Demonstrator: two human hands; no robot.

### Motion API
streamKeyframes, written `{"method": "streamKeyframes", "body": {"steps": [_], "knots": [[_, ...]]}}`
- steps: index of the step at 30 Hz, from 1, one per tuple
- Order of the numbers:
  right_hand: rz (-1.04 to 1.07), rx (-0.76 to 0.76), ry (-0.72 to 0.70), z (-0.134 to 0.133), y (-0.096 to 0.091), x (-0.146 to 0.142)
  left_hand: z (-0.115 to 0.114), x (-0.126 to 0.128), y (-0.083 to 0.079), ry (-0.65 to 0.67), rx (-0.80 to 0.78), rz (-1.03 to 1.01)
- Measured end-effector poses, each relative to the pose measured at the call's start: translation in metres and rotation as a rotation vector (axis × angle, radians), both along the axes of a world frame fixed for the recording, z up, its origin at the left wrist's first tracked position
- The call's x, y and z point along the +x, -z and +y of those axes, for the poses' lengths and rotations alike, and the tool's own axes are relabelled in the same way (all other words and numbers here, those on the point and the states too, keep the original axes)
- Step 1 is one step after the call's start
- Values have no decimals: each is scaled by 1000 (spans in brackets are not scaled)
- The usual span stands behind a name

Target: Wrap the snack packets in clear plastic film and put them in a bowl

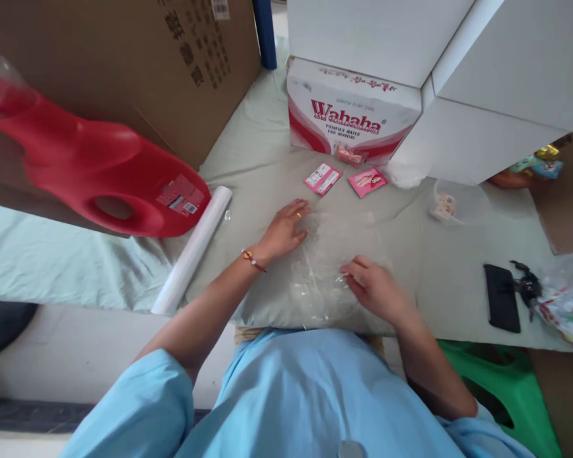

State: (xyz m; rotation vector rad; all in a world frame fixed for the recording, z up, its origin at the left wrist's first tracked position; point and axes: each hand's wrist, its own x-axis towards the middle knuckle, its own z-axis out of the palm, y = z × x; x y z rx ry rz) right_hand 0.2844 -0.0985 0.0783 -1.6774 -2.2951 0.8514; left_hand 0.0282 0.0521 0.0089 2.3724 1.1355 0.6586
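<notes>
A transparent plastic bag (334, 245) lies flat on the light green cloth in front of me. My left hand (284, 229) rests at its upper left edge, fingers stretched out, palm down. At the bag's lower right part, my right hand (370, 283) pinches the crinkled plastic between thumb and fingers. Beyond the bag are two small pink packets (323, 179) lying side by side. Another pink packet (348, 154) leans against the white and red Wahaba-style water carton (353, 111).
Left of my arm lie a white roll (191, 251) and a big red detergent bottle (119, 172) before a brown carton (138, 57). To the right are a transparent tub (463, 203) with small items, a black phone (501, 298), keys (528, 283) and a filled plastic bag (570, 302). A green stool (516, 388) stands below.
</notes>
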Motion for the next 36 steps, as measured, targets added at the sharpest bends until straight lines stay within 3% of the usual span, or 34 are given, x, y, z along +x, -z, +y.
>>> {"method": "streamKeyframes", "body": {"steps": [3,6,9,14,20,24,26,28,32,36], "knots": [[-134,-127,-49,-3,31,-50,-41,8,-12,-213,71,9],[-61,-138,-60,-7,42,-76,-85,14,-9,-194,27,112],[78,-43,-43,-1,39,-70,-104,13,3,-193,-22,253],[-56,286,133,18,52,-16,-85,4,15,-79,1,393],[-217,312,269,-5,94,57,-55,-18,17,-57,-24,442],[-97,366,345,-12,92,89,-53,-28,17,-64,-29,473],[-27,388,412,7,84,99,-54,-29,17,-67,-30,488],[20,402,480,44,74,105,-55,-28,17,-69,-34,493],[-18,492,517,153,57,100,-55,-27,15,-70,-40,488],[-138,508,523,253,49,72,-56,-27,13,-73,-40,483]]}}
